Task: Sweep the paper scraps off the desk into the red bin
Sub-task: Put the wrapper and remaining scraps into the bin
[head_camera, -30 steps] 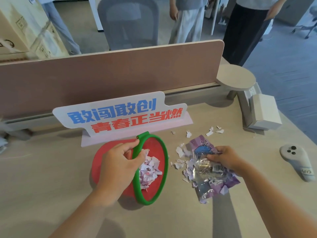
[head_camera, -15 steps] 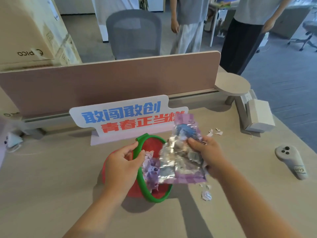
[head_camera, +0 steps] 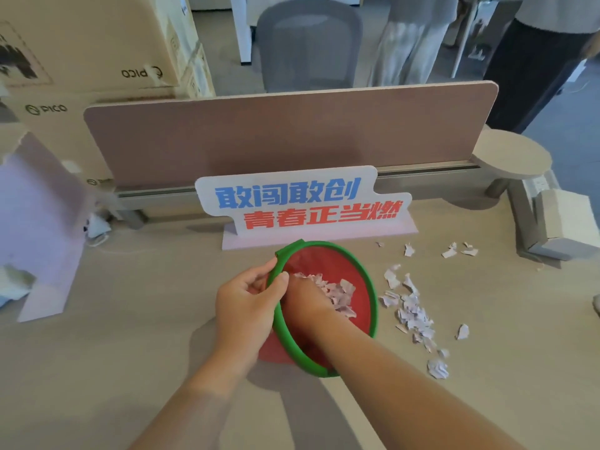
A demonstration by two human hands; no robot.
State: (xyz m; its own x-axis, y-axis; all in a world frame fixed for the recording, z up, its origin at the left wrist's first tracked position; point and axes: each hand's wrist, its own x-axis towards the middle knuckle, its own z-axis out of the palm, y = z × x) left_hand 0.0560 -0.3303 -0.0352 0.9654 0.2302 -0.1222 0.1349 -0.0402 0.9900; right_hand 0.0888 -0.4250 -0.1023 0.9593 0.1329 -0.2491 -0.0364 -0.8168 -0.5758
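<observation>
The red bin (head_camera: 324,258) with a green rim lies tilted on its side at the desk's middle, mouth facing right. My left hand (head_camera: 246,297) grips the rim at its left edge. My right hand (head_camera: 303,302) reaches inside the bin, its fingers hidden behind the rim and my left thumb. Pale purple and white paper scraps (head_camera: 337,292) are piled inside the bin. More scraps (head_camera: 412,315) lie scattered on the desk just right of the bin, with a few (head_camera: 454,251) farther back.
A printed sign (head_camera: 302,203) stands right behind the bin, in front of a pink divider panel (head_camera: 285,134). A white box (head_camera: 565,222) sits at the far right, a pink card stand (head_camera: 39,228) at the left. People and a chair are beyond the divider.
My right hand lifted a shiny purple wrapper off the desk and carried it left to the bin. The hand is now inside the bin and the wrapper is out of sight.
</observation>
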